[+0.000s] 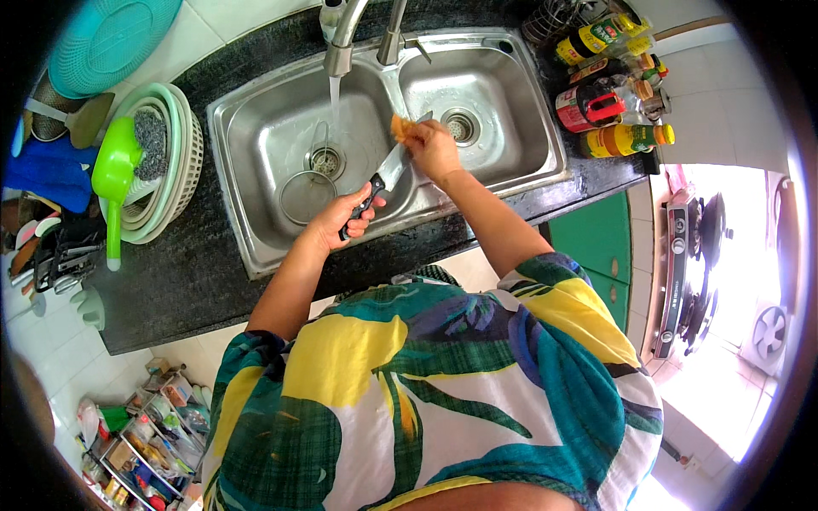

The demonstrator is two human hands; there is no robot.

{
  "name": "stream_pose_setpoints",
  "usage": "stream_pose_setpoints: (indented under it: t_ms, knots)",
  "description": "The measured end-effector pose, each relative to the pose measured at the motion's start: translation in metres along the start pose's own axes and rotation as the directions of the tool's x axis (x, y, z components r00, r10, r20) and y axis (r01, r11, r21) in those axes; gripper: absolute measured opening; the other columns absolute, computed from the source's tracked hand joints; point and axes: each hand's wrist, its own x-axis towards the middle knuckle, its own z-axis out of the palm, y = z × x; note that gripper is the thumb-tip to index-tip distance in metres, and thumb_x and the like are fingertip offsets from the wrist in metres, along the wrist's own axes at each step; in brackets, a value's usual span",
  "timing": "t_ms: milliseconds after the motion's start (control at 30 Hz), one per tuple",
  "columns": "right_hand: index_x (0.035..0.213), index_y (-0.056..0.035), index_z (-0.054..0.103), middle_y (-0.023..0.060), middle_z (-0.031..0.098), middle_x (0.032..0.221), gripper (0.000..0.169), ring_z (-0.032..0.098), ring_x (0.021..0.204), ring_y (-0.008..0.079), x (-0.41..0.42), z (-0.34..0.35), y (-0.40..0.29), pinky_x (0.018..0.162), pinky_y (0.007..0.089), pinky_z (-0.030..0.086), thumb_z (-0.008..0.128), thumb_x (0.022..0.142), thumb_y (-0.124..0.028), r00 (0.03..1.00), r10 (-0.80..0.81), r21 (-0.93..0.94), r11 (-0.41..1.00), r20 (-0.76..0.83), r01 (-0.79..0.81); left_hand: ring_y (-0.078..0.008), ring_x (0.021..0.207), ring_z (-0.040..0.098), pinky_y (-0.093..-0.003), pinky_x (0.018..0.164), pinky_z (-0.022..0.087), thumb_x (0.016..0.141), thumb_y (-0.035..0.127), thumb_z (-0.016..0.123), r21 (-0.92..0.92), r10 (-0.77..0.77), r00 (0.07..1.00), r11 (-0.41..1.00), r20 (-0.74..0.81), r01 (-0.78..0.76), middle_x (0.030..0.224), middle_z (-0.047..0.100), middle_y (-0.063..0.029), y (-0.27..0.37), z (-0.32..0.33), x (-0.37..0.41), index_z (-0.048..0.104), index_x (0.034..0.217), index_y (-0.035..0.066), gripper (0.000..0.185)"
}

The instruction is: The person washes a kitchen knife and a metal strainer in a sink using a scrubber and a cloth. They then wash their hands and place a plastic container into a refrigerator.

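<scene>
My left hand grips the black handle of a kitchen knife, whose blade points away to the upper right. An orange-brown cloth or scouring pad is pinched in my right hand, pressed close to the blade and hiding part of it. Both hands are over the front of a double-bowl stainless steel sink. Water runs from the faucet into the left bowl. A round wire-rimmed strainer lies in that bowl beside the drain.
Stacked plastic baskets with a green dipper and a dark scouring pad stand left of the sink. Several sauce bottles line the right side. A gas stove is farther right. The dark countertop runs along the front.
</scene>
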Motion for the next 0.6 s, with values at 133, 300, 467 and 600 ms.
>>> stream_pose_setpoints:
  t_ms: [133, 300, 467, 600]
  knots:
    - [0.083, -0.0062, 0.067, 0.0136, 0.063, 0.087, 0.014, 0.059, 0.081, 0.0343, -0.048, 0.011, -0.04, 0.074, 0.0411, 0.048, 0.067, 0.069, -0.004, 0.967, -0.255, 0.231, 0.942, 0.026, 0.242, -0.001, 0.039, 0.032, -0.0163, 0.033, 0.023, 0.092, 0.048, 0.046, 0.001, 0.01, 1.0, 1.0, 0.026, -0.01, 0.063, 0.045, 0.0036, -0.002, -0.009, 0.001, 0.055, 0.1, 0.003, 0.047]
    - [0.082, -0.0044, 0.067, 0.0133, 0.062, 0.088, 0.011, 0.06, 0.082, 0.0323, -0.008, 0.001, -0.005, 0.074, 0.0378, 0.049, 0.066, 0.072, -0.007, 0.998, -0.018, 0.176, 0.984, 0.053, 0.008, -0.0013, 0.039, 0.031, -0.0163, 0.033, 0.023, 0.092, 0.051, 0.043, -0.051, 0.045, 0.999, 0.998, 0.006, -0.045, 0.063, 0.046, 0.0023, -0.001, -0.008, 0.004, 0.054, 0.103, 0.003, 0.051]
    - [0.083, -0.0048, 0.068, 0.0124, 0.063, 0.089, 0.016, 0.06, 0.085, 0.0314, -0.043, 0.009, -0.039, 0.077, 0.0383, 0.049, 0.065, 0.069, 0.0, 0.977, -0.174, 0.243, 0.96, 0.121, 0.141, -0.0023, 0.039, 0.033, -0.0162, 0.034, 0.025, 0.092, 0.05, 0.044, -0.079, 0.026, 1.0, 0.997, 0.002, -0.026, 0.065, 0.049, 0.0007, 0.005, -0.008, 0.004, 0.052, 0.102, 0.006, 0.046]
    - [0.088, -0.0046, 0.068, 0.0136, 0.063, 0.091, 0.019, 0.062, 0.081, 0.0312, -0.019, -0.004, -0.031, 0.074, 0.0369, 0.051, 0.066, 0.069, -0.001, 0.977, -0.118, 0.299, 0.952, 0.18, 0.06, -0.0038, 0.042, 0.037, -0.0167, 0.034, 0.028, 0.093, 0.042, 0.046, -0.134, 0.089, 0.992, 0.986, -0.084, -0.099, 0.072, 0.054, -0.0039, 0.01, -0.009, 0.011, 0.049, 0.1, 0.008, 0.035]
